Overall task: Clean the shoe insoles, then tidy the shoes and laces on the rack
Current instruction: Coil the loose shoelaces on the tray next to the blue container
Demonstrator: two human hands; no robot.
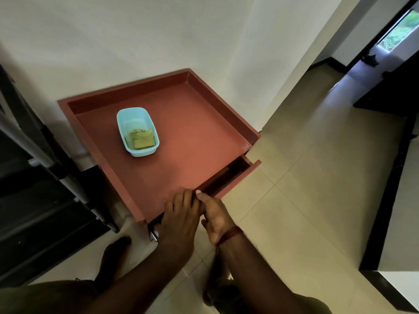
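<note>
No shoes, insoles or laces are in view. A reddish-brown cabinet with a raised rim stands against the white wall. Its drawer is pulled out a little way at the front. My left hand and my right hand sit side by side at the drawer's front edge, fingers curled over it, my right thumb on top. On the cabinet top stands a light blue tub holding a yellow-green cloth.
A black rack with white tube posts stands to the left of the cabinet. A metal handle shows below my left hand. My bare foot is on the beige tiled floor, which runs to a doorway at the right.
</note>
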